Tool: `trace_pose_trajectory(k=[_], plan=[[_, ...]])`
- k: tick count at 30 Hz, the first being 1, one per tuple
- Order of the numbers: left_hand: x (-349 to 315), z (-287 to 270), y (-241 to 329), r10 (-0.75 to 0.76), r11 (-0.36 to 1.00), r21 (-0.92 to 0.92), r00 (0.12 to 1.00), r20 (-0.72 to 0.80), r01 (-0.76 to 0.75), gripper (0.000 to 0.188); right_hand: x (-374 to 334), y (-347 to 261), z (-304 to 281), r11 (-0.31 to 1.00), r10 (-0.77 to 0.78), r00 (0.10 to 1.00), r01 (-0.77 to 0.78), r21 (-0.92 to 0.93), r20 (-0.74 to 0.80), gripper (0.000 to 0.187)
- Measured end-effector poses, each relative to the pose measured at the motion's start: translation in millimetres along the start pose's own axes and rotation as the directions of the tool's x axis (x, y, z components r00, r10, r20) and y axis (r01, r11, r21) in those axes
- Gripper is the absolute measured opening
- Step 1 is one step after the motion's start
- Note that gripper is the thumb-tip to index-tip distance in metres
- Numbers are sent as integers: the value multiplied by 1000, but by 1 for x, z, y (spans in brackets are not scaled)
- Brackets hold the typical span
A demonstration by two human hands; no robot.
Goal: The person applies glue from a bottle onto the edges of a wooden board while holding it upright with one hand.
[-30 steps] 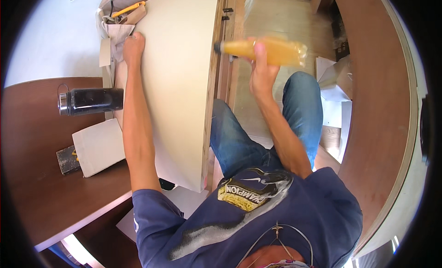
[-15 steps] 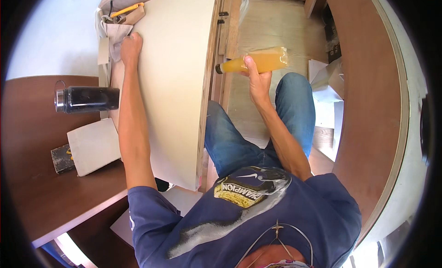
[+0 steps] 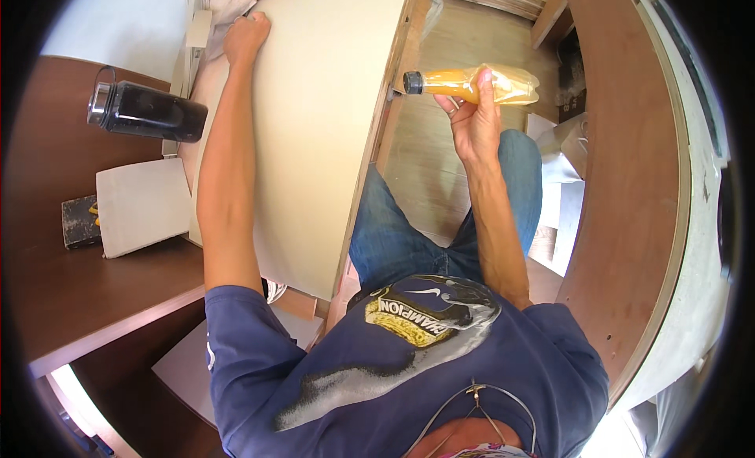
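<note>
My right hand (image 3: 476, 129) grips a clear plastic bottle (image 3: 445, 83) of orange-yellow liquid. The bottle lies sideways in the air, its dark cap to the left, with my thumb across its body. Far to the left, my left hand (image 3: 246, 38) is closed on the pale board (image 3: 322, 104), beside a grey cloth (image 3: 226, 8). Whatever its fingers hold, if anything, is hidden. My left forearm stretches along the board's left side.
On a brown surface at left lie a black flask (image 3: 153, 112) with a metal lid, a white square block (image 3: 145, 208) and a dark box (image 3: 80, 222). A curved brown panel (image 3: 629, 159) runs along the right. Wooden floor (image 3: 472, 33) shows beyond my knees.
The right hand has turned the bottle and moved it right and slightly up in the picture. The left hand stays closed; the whole view has shifted.
</note>
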State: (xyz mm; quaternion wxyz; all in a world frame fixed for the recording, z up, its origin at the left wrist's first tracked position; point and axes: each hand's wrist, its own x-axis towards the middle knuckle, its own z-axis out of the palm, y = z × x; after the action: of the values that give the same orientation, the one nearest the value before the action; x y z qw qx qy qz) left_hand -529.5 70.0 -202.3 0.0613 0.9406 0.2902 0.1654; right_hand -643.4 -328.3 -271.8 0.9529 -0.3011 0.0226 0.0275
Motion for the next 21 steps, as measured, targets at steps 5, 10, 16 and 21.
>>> trace_pose_trajectory(k=[5,10,16,21], plan=[[4,0,-4,-22,1000,0,1000,3,22,63,-7,12,9,998,-55,998,54,-21,-21,33],[3,2,-2,-25,1000,12,1000,12,25,63,-13,17,18,992,-105,994,105,-72,1,32],[5,5,3,-23,1000,15,1000,11,23,63,-10,27,16,972,-219,976,218,-91,-4,30],[10,5,-11,-28,1000,8,1000,-1,28,63,-55,32,21,971,-215,976,217,-99,34,29]])
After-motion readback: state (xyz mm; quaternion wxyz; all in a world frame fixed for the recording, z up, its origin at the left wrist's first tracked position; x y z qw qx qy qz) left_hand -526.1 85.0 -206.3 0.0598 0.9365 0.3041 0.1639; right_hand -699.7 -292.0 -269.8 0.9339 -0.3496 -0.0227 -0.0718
